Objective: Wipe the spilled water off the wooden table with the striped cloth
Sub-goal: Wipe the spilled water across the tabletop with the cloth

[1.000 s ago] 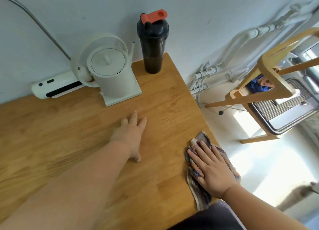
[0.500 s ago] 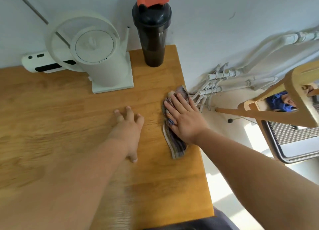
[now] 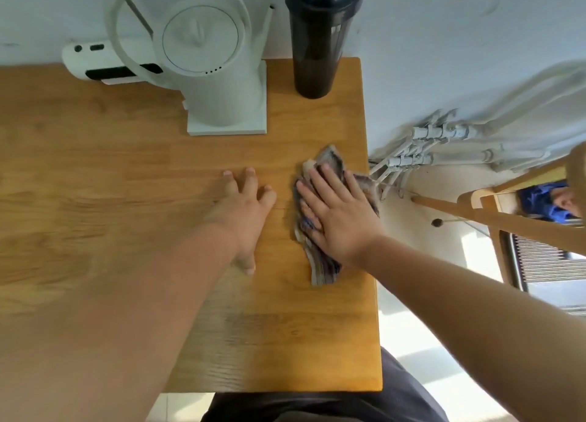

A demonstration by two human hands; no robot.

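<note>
Head view: the right hand lies flat, fingers straight and released, pressing the striped cloth onto the bench near its right edge; the palm hides the cloth's middle. Just left, the left hand rests flat, fingers spread. Water cannot be made out. Beyond the fingers, the black bottle has its top cropped.

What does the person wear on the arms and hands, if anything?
The left forearm and right forearm are bare, with no sleeve in view. The left hand and right hand show no glove, ring, watch or bracelet.
</note>
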